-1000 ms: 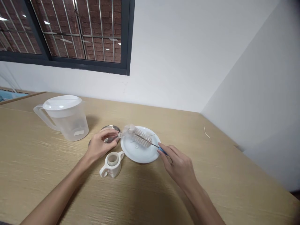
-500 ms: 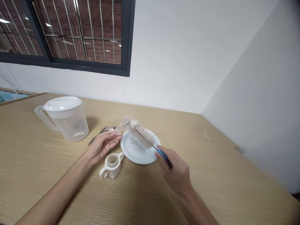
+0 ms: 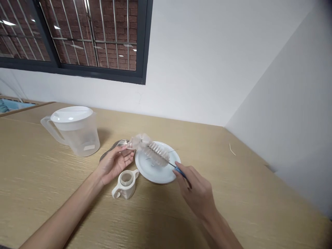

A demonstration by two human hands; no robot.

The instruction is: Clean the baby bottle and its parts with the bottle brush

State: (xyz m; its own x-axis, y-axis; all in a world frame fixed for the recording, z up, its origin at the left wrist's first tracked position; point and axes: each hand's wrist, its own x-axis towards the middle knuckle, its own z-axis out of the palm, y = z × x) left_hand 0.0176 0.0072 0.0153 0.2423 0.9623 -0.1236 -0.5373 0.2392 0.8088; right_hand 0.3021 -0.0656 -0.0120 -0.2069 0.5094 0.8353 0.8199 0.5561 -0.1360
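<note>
My left hand [image 3: 116, 164] pinches a small clear bottle nipple [image 3: 131, 143] between thumb and fingers, palm turned up. In my right hand [image 3: 197, 188] is a bottle brush [image 3: 158, 154], gripped by its blue handle. The brush's rounded white bristle tip meets or overlaps the nipple; whether it is inside I cannot tell. Beneath the brush lies a round white plate [image 3: 160, 178] with thin dark strands on it. Just in front of my left hand stands a small white two-handled baby bottle [image 3: 126, 188], its top uncovered. Partly hidden behind that hand is a metal tray [image 3: 105, 155].
A translucent pitcher [image 3: 80, 135] with a white lid stands at the back left of the wooden table [image 3: 246, 207]. Toward the right lies a thin pale strip [image 3: 231, 149]. White walls and a barred window [image 3: 95, 34] bound the back.
The brush tip has come down toward the nipple, and its blur has lessened. Both hands keep their grips. The whole view has shifted slightly.
</note>
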